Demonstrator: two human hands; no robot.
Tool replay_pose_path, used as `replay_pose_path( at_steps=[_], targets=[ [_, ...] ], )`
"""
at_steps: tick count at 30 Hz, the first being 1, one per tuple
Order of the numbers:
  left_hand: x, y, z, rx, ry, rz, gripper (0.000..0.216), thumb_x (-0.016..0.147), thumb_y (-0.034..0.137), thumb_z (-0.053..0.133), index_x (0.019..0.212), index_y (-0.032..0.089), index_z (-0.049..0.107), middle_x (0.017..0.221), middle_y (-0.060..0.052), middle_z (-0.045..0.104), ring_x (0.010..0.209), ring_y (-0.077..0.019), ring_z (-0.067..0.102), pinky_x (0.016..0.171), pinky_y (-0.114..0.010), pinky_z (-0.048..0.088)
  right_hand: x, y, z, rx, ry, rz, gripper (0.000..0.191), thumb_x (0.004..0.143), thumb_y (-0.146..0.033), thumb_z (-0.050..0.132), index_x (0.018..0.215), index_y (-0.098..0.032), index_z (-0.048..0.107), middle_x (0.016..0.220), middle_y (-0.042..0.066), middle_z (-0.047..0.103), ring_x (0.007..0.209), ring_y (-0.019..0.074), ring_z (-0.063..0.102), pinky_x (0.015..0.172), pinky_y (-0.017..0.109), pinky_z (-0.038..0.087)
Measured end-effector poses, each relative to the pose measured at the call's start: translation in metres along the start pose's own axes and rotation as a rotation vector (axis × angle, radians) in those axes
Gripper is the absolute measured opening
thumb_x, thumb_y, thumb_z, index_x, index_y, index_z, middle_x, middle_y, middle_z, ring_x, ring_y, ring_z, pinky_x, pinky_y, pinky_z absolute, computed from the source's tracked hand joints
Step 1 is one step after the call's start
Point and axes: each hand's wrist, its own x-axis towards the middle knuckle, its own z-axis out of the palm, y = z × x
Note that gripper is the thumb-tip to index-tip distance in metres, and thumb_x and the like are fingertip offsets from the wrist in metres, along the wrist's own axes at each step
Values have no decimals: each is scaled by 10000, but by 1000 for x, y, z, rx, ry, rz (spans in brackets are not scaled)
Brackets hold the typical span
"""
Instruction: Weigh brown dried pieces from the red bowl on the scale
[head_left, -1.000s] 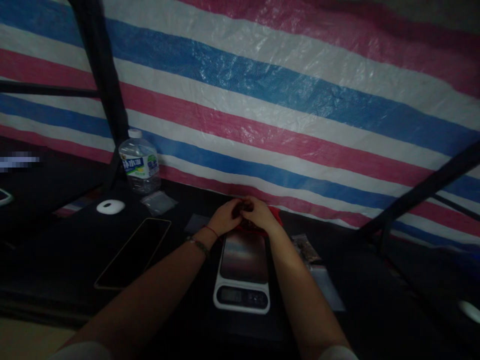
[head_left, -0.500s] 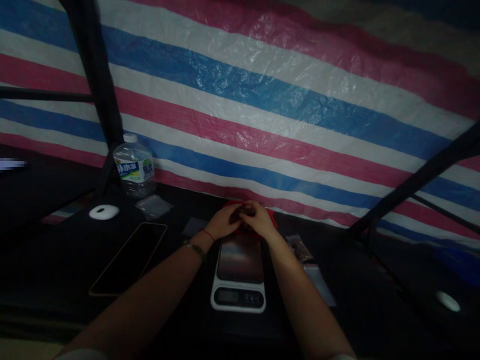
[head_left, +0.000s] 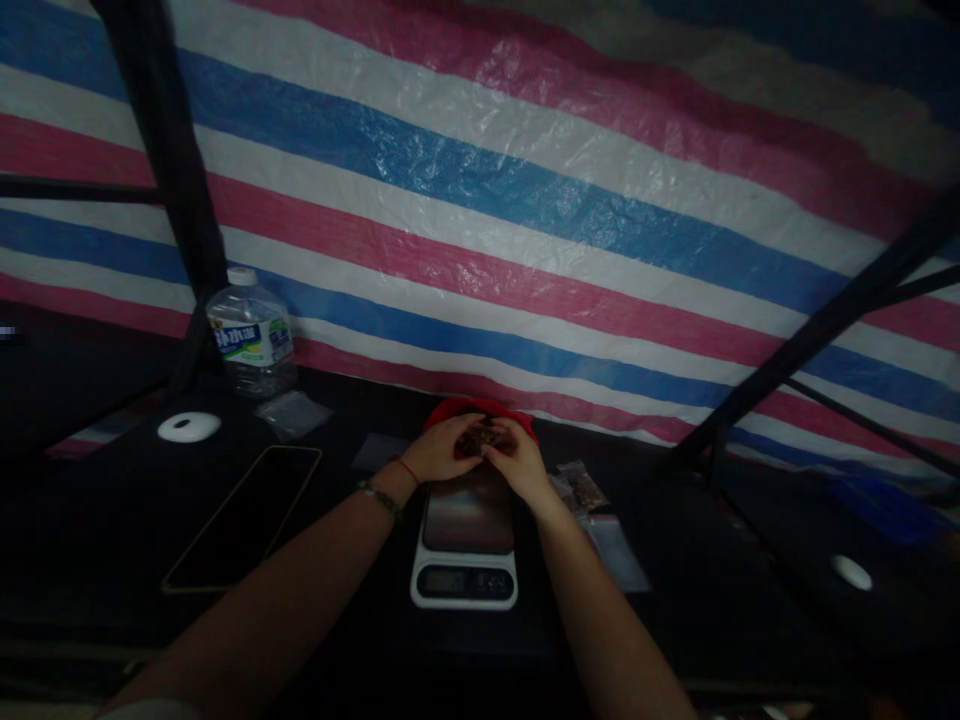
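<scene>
My left hand point(head_left: 448, 449) and my right hand point(head_left: 517, 457) face each other with curled fingers, cupped around a heap of small dark-brown dried bits point(head_left: 482, 440). The exact kind of the bits is too dim to tell. Behind and under my hands lies something red point(head_left: 444, 408), a bag or bowl, largely covered by them. A white digital kitchen scale point(head_left: 465, 578) with a metal plate stands just in front, its far end partly hidden by my hands.
At left are a phone point(head_left: 244, 518), a white oval object point(head_left: 189, 427), a clear plastic bag point(head_left: 292, 414) and a large plastic bottle point(head_left: 255, 340). Small bags of brown bits point(head_left: 583, 486) and a flat clear bag point(head_left: 619, 553) lie right. Striped sheeting point(head_left: 480, 230) hangs behind.
The view has shifted slightly to the right. My hands have parted a little, and more of the brown bits and the red thing now shows.
</scene>
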Motion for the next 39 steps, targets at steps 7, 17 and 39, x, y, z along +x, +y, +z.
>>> replay_pose_path(
  at_steps=[7, 17, 39],
  targets=[
    [-2, -9, -6, -62, 83, -1, 506, 775, 141, 475, 1279, 166, 461, 1189, -116, 602, 1087, -219, 590, 970, -400, 471, -18, -8, -6, -86, -55, 1, 451, 732, -216, 648, 1172, -201, 548, 1058, 68, 655, 971, 183, 642, 901, 338, 503],
    [-1, -17, -4, 31, 236, -108, 332, 871, 162, 384, 1174, 155, 518, 1033, -88, 635, 981, -193, 616, 921, -362, 479, -24, -20, -15, -94, -261, -25, 547, 718, -181, 660, 1253, -206, 546, 1062, 65, 687, 993, 181, 645, 922, 360, 492],
    [-2, -15, -6, 125, 288, -143, 400, 885, 210, 370, 1279, 159, 416, 1040, -69, 625, 886, -170, 615, 859, -317, 474, -27, -31, -24, -273, -427, -89, 450, 732, -244, 715, 1175, -234, 637, 1147, 60, 657, 1081, 219, 592, 966, 390, 445]
  ],
)
